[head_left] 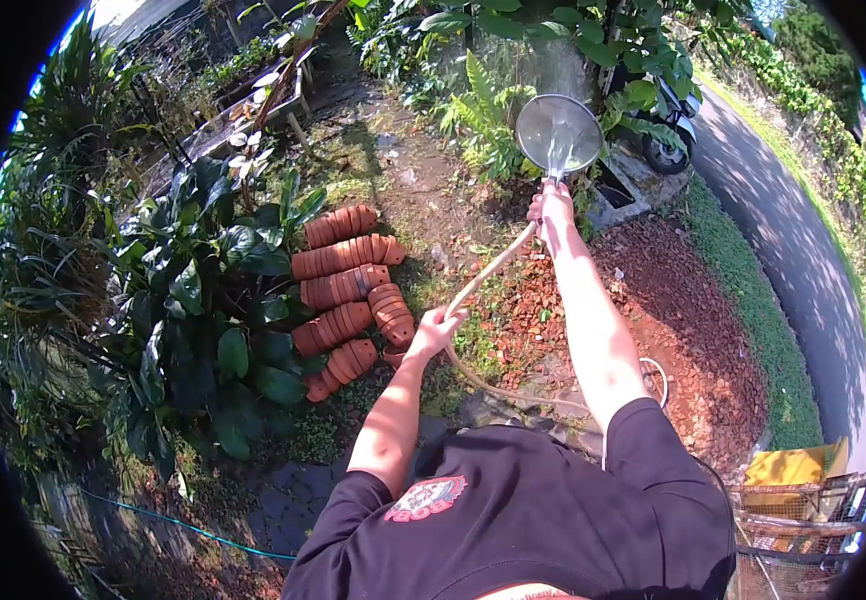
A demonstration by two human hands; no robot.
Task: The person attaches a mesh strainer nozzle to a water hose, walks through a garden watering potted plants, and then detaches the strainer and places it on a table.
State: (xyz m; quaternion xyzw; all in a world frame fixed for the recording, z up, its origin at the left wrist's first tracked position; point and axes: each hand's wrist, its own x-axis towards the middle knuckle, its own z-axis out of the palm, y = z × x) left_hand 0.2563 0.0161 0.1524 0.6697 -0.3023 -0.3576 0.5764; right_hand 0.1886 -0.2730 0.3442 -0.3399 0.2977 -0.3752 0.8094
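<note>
The beige flexible hose (494,265) is gripped by the right hand (553,204) near its round grey spray head (559,134), probably for aiming; the left hand (434,331) grips farther back, perhaps supporting.

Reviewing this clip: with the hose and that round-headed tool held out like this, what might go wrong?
1. The hose trails from the left hand back under the right arm, so it could snag or trip the person.
2. Terracotta pots lie in rows close to that hand; a swinging hose might knock some.
3. The right hand holds the round-headed tool near a parked scooter; swinging right might splash it.
</note>
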